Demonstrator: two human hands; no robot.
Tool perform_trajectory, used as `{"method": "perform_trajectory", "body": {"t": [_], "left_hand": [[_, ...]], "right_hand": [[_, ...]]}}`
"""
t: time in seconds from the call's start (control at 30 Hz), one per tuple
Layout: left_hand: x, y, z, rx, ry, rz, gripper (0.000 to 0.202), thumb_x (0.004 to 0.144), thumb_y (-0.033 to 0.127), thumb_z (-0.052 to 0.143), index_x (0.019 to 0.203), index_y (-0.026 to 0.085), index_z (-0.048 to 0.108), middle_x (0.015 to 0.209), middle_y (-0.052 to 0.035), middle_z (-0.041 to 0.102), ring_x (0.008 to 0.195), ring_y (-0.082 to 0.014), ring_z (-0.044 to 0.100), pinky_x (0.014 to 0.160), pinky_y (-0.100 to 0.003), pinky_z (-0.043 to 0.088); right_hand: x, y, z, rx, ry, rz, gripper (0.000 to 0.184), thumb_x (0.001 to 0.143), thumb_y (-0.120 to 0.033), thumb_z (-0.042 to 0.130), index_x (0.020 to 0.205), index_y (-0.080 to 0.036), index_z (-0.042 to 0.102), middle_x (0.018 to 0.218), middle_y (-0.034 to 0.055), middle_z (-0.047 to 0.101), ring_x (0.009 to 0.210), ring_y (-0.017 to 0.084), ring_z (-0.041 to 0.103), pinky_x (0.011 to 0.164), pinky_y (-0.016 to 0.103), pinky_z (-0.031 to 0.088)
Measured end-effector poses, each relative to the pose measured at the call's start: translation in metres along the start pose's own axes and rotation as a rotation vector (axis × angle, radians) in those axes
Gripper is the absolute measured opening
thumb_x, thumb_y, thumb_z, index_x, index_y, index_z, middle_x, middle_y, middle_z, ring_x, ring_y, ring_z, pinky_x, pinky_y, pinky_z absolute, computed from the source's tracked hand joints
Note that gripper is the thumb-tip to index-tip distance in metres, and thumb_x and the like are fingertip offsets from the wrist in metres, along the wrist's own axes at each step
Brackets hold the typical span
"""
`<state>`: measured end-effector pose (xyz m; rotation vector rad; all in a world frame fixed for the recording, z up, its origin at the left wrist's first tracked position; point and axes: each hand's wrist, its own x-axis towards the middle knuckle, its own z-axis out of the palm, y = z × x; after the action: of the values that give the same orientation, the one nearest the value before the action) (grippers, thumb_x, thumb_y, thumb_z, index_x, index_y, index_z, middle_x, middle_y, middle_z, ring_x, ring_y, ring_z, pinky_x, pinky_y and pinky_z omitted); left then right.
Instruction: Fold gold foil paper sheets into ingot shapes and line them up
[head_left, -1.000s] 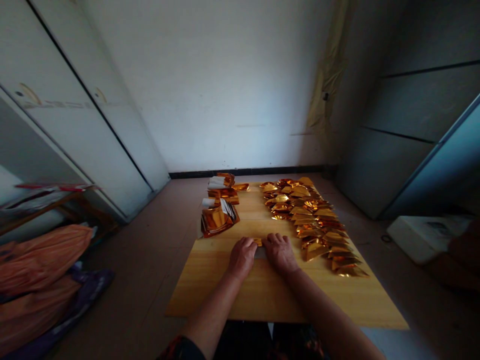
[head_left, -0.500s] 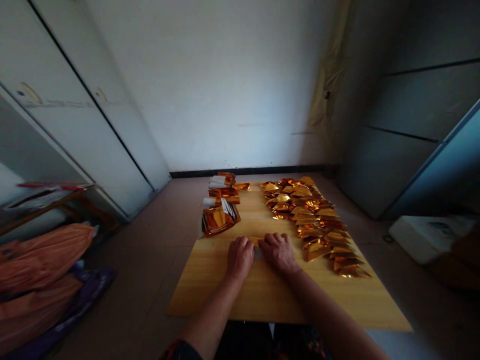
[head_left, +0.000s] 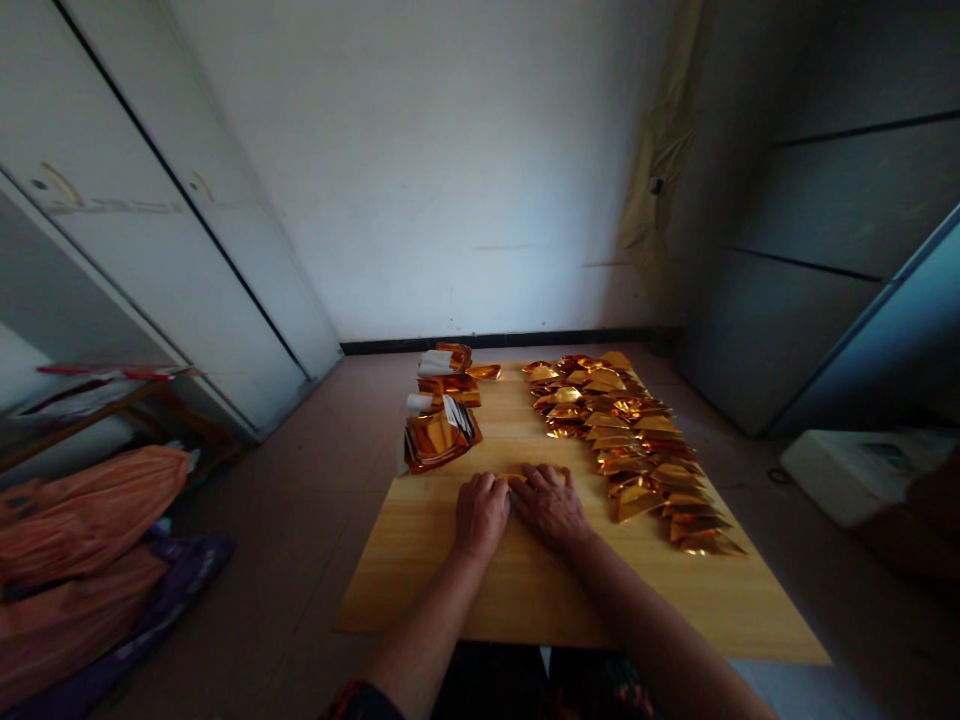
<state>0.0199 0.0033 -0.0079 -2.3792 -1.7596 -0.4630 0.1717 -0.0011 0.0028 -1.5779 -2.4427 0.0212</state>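
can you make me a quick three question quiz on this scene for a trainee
1. True or false: most of the folded gold pieces lie on the left half of the wooden board.
2. Where are the stacked gold sheets? a) on the floor b) at the board's far left c) at its near right corner
3. Which hand is nearer the folded gold pieces?

Key: 1 false; 2 b; 3 the right hand.

Gold paper (head_left: 513, 478): mostly hidden from us by the left hand (head_left: 481, 512) and right hand (head_left: 553, 508).
Orange bundle (head_left: 97, 500): cut off at left.
White box (head_left: 829, 475): its dark patch too dim for us to identify.
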Motion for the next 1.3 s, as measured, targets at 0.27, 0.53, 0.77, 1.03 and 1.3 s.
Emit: {"method": "perform_trajectory", "body": {"t": [0.27,0.53,0.77,1.03,1.3], "left_hand": [[0.001,0.000,0.000,-0.055,0.050,-0.011,0.013,0.082,0.015,0.054,0.091,0.021,0.063,0.093,-0.0065,0.060,0.091,-0.0217,0.054,0.075,-0.033,0.043],[0.002,-0.001,0.005,-0.074,0.074,0.063,0.025,0.086,0.017,0.051,0.106,0.023,0.064,0.108,-0.0052,0.067,0.104,-0.0214,0.054,0.085,-0.037,0.042],[0.001,0.002,-0.004,-0.066,0.015,0.018,0.025,0.088,0.019,0.048,0.106,0.024,0.064,0.107,-0.0047,0.068,0.105,-0.0216,0.054,0.083,-0.039,0.039],[0.002,0.000,-0.001,-0.076,0.014,0.026,0.022,0.086,0.019,0.051,0.102,0.025,0.065,0.110,-0.0037,0.066,0.104,-0.0213,0.053,0.083,-0.037,0.037],[0.001,0.000,-0.004,-0.061,0.007,0.025,0.025,0.088,0.022,0.048,0.107,0.030,0.063,0.109,-0.0027,0.065,0.099,-0.0216,0.053,0.079,-0.037,0.038]], "right_hand": [[0.001,0.000,0.002,-0.034,0.041,-0.010,0.036,0.096,-0.043,0.033,0.126,-0.034,0.050,0.133,0.0061,0.049,0.121,0.025,0.037,0.096,0.048,0.025],[0.002,0.000,0.005,-0.014,0.042,0.005,0.038,0.096,-0.045,0.031,0.127,-0.034,0.050,0.134,0.0060,0.049,0.123,0.026,0.038,0.098,0.050,0.025],[-0.002,0.007,0.010,-0.021,0.004,0.012,0.041,0.094,-0.047,0.034,0.131,-0.035,0.047,0.141,0.0048,0.044,0.129,0.027,0.033,0.102,0.051,0.022],[-0.014,0.024,0.007,-0.061,-0.057,0.147,0.042,0.091,-0.045,0.040,0.132,-0.034,0.047,0.144,0.0065,0.040,0.133,0.029,0.029,0.101,0.056,0.023],[-0.016,0.022,0.011,-0.086,0.006,0.210,0.043,0.091,-0.042,0.042,0.131,-0.027,0.049,0.140,0.0092,0.044,0.129,0.028,0.034,0.104,0.050,0.025]]}}
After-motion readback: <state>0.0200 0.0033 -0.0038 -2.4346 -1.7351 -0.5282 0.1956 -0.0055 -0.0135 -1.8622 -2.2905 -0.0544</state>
